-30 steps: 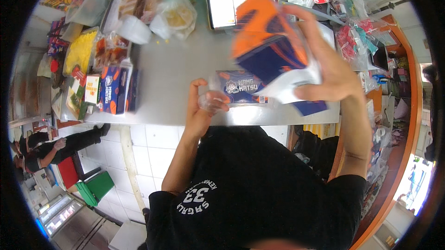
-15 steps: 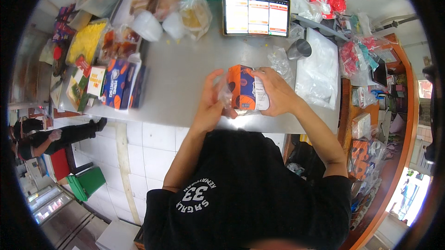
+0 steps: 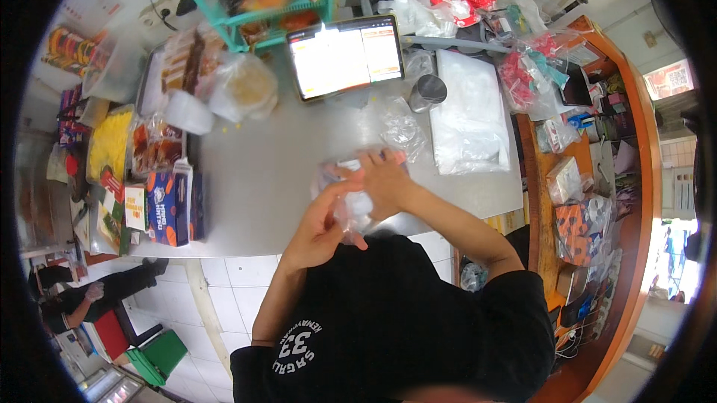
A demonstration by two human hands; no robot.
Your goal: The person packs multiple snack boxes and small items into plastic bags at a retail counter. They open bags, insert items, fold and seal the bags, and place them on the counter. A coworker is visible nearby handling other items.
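Observation:
At the front edge of the steel table, a small carton (image 3: 357,200) sits in a see-through plastic bag (image 3: 327,177), blurred by motion. Over its right and far side lies my right hand (image 3: 385,185), fingers bent and pressed down on it. My left hand (image 3: 320,227) is on the near left side, thumb and fingers closing round the bag's plastic. Parts of the carton are hidden under both hands. Just beyond them, a crumpled see-through bag (image 3: 403,131) rests near a dark metal cup (image 3: 427,94).
A lit tablet (image 3: 346,58) stands at the back, before a teal rack (image 3: 261,0). Stacked plastic bags (image 3: 472,119) lie right. Leftward are flat printed boxes (image 3: 166,209), a yellow-filled tray (image 3: 112,145) and a white bowl (image 3: 188,112). Another person (image 3: 97,295) is far left.
The view has swung, shifting the table items left and down. My right hand has gone from the carton's right side to over it; the carton's orange and purple face no longer shows plainly.

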